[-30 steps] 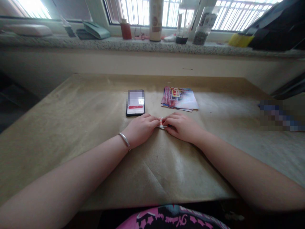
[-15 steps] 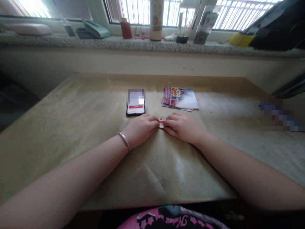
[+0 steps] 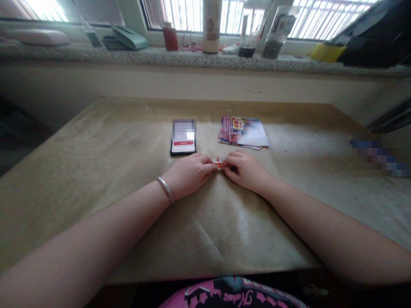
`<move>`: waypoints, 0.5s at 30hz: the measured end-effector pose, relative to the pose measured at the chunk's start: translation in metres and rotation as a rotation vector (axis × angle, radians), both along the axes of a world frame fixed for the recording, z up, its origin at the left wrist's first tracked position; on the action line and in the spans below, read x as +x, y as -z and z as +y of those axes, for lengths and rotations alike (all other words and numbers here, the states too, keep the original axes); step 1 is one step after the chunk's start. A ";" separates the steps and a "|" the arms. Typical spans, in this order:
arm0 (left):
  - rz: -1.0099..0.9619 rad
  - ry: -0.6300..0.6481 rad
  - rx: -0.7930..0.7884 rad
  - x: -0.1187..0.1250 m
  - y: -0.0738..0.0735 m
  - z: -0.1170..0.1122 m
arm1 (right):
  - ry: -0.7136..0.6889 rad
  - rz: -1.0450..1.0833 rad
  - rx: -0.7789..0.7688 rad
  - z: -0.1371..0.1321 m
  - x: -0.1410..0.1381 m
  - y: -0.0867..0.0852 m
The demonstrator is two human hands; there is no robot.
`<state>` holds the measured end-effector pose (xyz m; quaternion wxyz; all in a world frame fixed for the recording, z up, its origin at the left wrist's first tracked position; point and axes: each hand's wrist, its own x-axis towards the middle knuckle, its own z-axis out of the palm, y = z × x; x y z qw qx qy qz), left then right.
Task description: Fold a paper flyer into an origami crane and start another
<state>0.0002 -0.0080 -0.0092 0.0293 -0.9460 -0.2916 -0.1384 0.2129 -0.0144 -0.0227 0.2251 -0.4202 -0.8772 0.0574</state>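
Head view: one paper (image 3: 218, 159), small, white with red print, at the middle of the table (image 3: 96, 179), between the two hands; left hand (image 3: 192, 174), fingers drawn together, pinching the paper's left side; right hand (image 3: 245, 170), fingers curled, pinching its right side; fingertips of both near one another, hiding part of the paper; whether it is folded, cannot tell.

Bracelet (image 3: 165, 187), silver, on the left wrist; phone (image 3: 183, 148), screen up and lit, a red bar on it, just beyond the left hand; leaflets (image 3: 248, 133), a loose stack, coloured, beyond the right hand, apart from it; strip (image 3: 379, 157), blurred, at the table's right side.

Sill (image 3: 186, 58), speckled stone, behind the table; on it, left to right: pink case (image 3: 41, 37); green pouch (image 3: 131, 38); red bottle (image 3: 170, 37); tall canister (image 3: 211, 32); jar (image 3: 272, 48), dark contents; yellow item (image 3: 327, 52); shirt (image 3: 237, 294), pink and black, at the near edge.
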 end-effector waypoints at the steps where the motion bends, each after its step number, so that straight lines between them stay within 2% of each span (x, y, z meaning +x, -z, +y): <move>1: -0.007 0.003 -0.002 0.000 0.000 0.000 | 0.003 0.005 -0.005 0.000 0.000 0.000; 10: -0.008 0.053 0.075 -0.004 -0.001 0.004 | 0.052 0.107 -0.140 0.006 0.001 0.004; 15: 0.112 0.130 0.166 -0.008 -0.003 0.007 | 0.082 0.110 -0.233 0.010 0.003 0.002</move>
